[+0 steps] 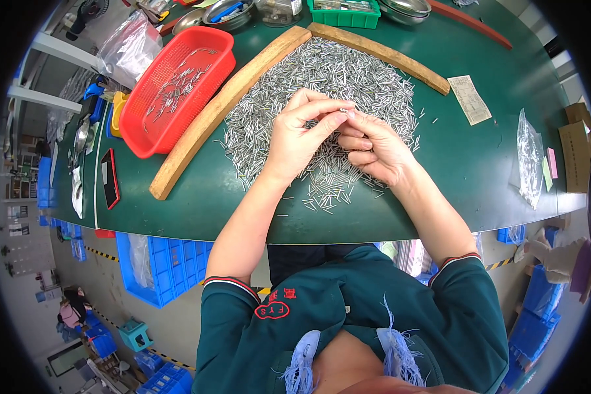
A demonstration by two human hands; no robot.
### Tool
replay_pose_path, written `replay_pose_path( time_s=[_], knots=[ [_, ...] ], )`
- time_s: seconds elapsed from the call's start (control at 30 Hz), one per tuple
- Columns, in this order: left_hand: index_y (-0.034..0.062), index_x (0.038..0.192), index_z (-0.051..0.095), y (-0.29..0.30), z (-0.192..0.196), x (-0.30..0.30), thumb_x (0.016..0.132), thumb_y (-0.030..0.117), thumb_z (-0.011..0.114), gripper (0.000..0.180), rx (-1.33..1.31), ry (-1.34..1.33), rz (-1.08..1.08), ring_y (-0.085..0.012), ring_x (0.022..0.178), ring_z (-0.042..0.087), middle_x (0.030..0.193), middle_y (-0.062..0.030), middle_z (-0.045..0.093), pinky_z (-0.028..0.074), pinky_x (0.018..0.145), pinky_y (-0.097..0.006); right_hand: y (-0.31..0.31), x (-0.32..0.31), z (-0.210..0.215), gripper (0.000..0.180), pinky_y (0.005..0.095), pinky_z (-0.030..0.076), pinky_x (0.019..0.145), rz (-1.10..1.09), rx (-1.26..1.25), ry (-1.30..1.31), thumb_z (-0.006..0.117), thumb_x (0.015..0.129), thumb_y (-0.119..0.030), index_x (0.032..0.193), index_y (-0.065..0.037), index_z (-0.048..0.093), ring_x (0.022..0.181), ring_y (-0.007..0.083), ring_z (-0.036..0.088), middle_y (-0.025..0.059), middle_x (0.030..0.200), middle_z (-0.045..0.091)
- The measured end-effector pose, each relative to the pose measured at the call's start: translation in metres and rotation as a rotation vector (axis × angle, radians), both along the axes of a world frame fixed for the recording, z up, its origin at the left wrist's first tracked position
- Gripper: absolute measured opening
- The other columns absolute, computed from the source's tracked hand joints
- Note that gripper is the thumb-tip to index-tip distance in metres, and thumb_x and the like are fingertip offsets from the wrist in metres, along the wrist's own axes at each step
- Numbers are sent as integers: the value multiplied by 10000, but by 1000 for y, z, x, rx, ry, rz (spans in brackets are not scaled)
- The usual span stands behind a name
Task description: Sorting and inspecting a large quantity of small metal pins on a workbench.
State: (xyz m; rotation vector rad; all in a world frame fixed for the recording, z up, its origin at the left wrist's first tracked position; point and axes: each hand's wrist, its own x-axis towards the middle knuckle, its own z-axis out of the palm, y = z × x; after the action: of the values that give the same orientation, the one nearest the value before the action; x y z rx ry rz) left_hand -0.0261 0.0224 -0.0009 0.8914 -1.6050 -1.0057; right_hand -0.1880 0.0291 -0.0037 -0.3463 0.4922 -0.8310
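Observation:
Above a wide heap of small silvery metal pins [262, 125], my two hands meet fingertip to fingertip. My left hand [302, 128] pinches with thumb and index finger. My right hand [374, 144] has its thumb and index finger pressed together at the same spot, its other fingers curled in. Whatever lies between the fingertips is tiny and mostly covered, so I cannot make out what it is. Pins spread under and around both hands, with a looser patch [325, 190] toward the near table edge.
Two wooden bars [233, 108] [381, 52] border the heap at left and back. A red plastic basket [134, 125] with some pins stands left. On the green table [197, 217] lie a phone [109, 178], a paper slip [469, 100] and a plastic bag [528, 157]. A green tray [345, 18] sits behind.

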Motion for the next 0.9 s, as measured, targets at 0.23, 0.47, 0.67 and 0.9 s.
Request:
replay_pose_path(
  time_s=[0.23, 0.47, 0.67, 0.9],
  knots=[
    [61, 992, 688, 0, 0, 1, 796, 48, 657, 199, -25, -15, 8, -113, 881, 523, 891, -30, 570, 430, 798, -236, 0, 1, 2, 71, 127, 199, 359, -14, 38, -8, 540, 917, -159, 894, -93, 526, 507, -7, 317, -64, 661, 389],
    [109, 967, 704, -1, -2, 0, 789, 113, 676, 180, -59, -14, 34, -120, 830, 538, 872, -22, 561, 463, 724, -245, 1, -1, 2, 119, 121, 207, 353, -23, 44, 19, 523, 929, -195, 873, -91, 514, 509, -6, 331, -48, 683, 407],
    [132, 975, 699, 0, 6, 2, 762, 160, 690, 215, -506, -358, 109, -210, 899, 510, 912, -33, 572, 435, 793, -314, -1, 1, 0, 218, 124, 207, 323, 89, 229, -7, 464, 949, -289, 860, -93, 498, 501, 7, 347, -11, 702, 421],
    [81, 884, 688, -13, 7, 34, 804, 202, 648, 150, -342, -671, 345, -197, 788, 555, 838, -34, 615, 432, 728, -330, -16, -19, -8, 258, 146, 191, 328, -75, 165, -354, 478, 938, -353, 815, -126, 484, 472, 18, 300, -54, 636, 357]
  ],
)
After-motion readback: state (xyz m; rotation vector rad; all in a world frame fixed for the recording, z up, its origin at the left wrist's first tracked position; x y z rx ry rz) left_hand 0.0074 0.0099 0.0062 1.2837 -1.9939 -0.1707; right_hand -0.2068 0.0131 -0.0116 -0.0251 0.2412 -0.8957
